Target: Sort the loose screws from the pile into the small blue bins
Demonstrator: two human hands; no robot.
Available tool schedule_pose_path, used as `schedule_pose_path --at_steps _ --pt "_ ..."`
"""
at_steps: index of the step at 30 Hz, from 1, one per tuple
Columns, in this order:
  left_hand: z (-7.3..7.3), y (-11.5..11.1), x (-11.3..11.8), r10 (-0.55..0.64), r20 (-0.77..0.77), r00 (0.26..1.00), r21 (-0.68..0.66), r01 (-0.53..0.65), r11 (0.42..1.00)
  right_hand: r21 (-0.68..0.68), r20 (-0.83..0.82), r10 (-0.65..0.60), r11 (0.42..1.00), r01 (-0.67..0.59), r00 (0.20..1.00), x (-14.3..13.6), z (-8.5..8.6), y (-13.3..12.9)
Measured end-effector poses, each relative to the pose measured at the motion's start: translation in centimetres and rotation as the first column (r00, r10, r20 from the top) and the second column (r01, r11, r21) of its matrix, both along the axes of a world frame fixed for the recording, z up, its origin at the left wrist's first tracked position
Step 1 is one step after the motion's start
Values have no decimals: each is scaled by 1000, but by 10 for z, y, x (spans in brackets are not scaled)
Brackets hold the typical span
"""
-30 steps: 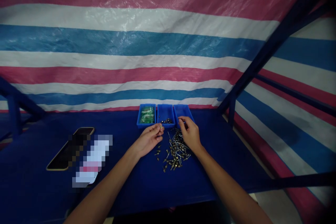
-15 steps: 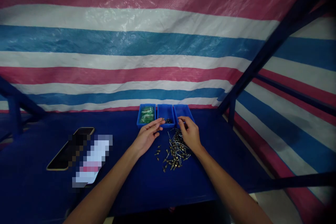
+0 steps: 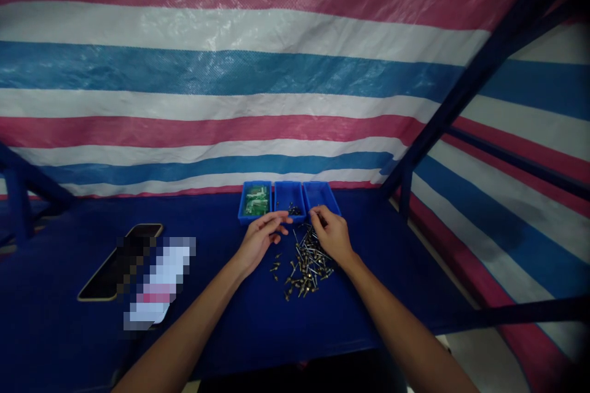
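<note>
A second ago my left hand (image 3: 259,239) pinched a small brass piece palm-up; now it has turned over, fingers (image 3: 281,219) stretched toward the middle tray (image 3: 289,193), the piece gone from sight. My right hand (image 3: 330,236) edged slightly left.

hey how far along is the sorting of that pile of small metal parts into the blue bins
Early on, apparently. Done: the left bin holds green parts, the middle bin a few dark pieces; the right bin looks bare. In hand: the left hand reaches to the middle bin's near edge, and the right hand pinches at the top of the pile. Left: most of the pile, plus strays beside it.
</note>
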State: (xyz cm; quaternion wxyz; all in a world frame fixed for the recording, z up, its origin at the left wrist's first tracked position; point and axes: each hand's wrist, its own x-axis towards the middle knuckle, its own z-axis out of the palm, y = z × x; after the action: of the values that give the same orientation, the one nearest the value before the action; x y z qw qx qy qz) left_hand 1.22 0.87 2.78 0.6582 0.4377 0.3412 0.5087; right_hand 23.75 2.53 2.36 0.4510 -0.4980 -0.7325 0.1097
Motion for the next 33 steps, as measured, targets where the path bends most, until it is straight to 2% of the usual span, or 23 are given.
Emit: schedule_pose_path --at_steps 3,7,9,12,14,17,20,25,27,30,33 --pt "-8 1 1 60 -272 961 125 -27 992 -16 172 14 1000 -11 985 1 -4 0" --pt "-10 -5 3 174 -580 796 359 58 932 -73 385 58 997 -32 921 3 -4 1" --pt "-8 -8 4 230 -653 722 440 114 891 -105 454 79 994 -35 887 5 -2 2" --pt "-5 -13 4 336 -706 624 521 135 843 -133 522 108 990 -45 846 10 1 4" --pt "-5 -13 4 385 -722 575 537 116 836 -153 539 128 987 -53 833 12 1 5" --pt "-8 -13 3 394 -742 543 505 65 861 -186 530 169 979 -80 831 14 -1 4" --pt "-11 -11 3 383 -758 528 471 37 881 -208 489 222 969 -134 843 14 -1 2" --pt "-12 -10 3 393 -790 471 477 68 876 -209 328 307 946 -248 893 8 6 -2" --pt "-12 -9 3 394 -804 445 475 83 876 -210 213 343 931 -300 915 4 8 -4" --pt "-14 -9 3 401 -810 428 479 90 873 -247 -47 360 899 -360 932 -4 9 -6" --pt "-15 -9 3 408 -805 430 489 92 868 -299 -297 323 862 -408 899 -10 5 -5"
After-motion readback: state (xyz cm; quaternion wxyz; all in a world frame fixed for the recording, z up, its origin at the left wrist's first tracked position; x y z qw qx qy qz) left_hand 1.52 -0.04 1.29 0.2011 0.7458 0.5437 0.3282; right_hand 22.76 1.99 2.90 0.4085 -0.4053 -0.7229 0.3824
